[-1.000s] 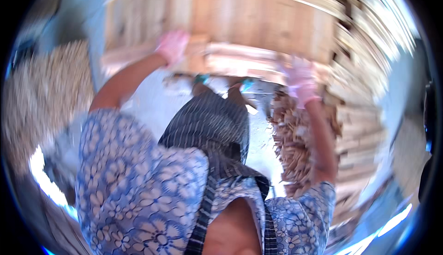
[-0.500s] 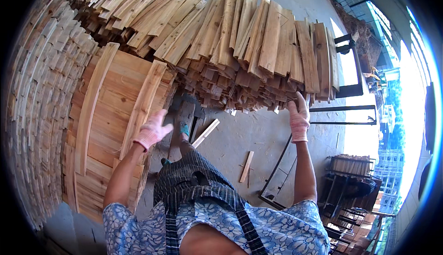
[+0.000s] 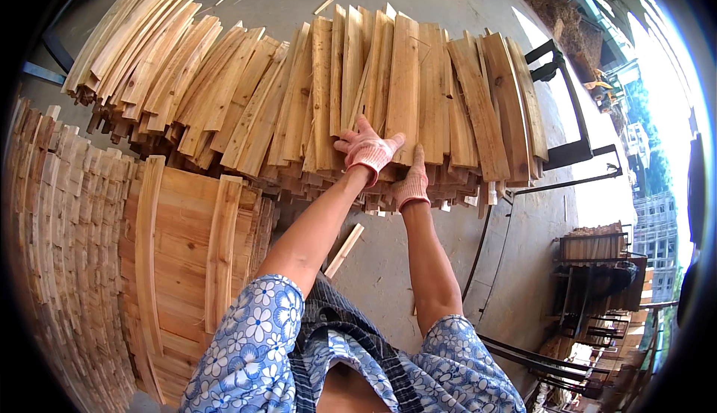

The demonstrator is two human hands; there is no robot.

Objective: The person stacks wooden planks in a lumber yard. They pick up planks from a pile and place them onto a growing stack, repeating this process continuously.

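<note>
My left hand (image 3: 370,150), in a pink knitted glove, reaches onto the long row of pale wooden boards (image 3: 403,77). Its fingers are spread over the near ends of the boards, and its thumb points right. To its right and slightly lower, my right hand (image 3: 412,183), gloved alike, rests against the near edge of the row. One finger stretches up along a board; the other fingers are partly hidden. No board is visibly lifted by either hand. Below the top layer, more stacked board ends show.
Left of me stands a wooden panel (image 3: 179,241) with two upright battens, beside a tall stack of thin slats (image 3: 75,249). A black metal frame (image 3: 571,107) borders the row's right end. A loose strip (image 3: 344,250) lies on the grey floor. Racks (image 3: 590,278) stand at right.
Both hands have moved inward and forward onto the board row, from wide apart to close together. The view has shifted, showing more of the row's left end.
</note>
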